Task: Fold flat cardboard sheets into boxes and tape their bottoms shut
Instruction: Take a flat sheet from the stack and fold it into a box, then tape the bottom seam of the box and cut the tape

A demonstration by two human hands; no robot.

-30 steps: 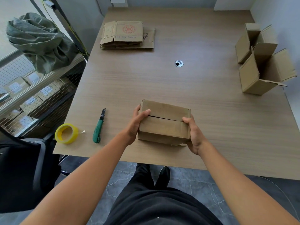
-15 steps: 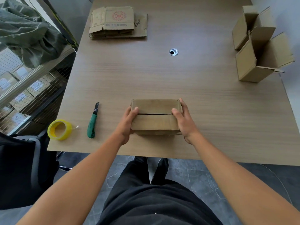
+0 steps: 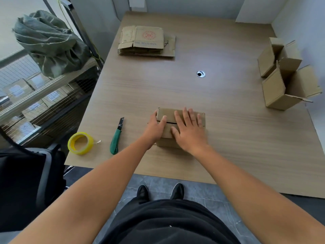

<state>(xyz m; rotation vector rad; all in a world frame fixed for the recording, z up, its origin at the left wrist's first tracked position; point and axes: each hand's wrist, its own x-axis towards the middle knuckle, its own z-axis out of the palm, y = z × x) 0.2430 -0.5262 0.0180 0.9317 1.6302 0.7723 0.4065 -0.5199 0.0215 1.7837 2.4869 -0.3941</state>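
Right hand [image 3: 189,131] slid from beside the box [image 3: 168,112] onto its flaps, fingers flat; left hand [image 3: 154,128] grips one end.

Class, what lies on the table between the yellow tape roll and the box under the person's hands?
The green utility knife lies between the tape roll and the box, seen in the head view.
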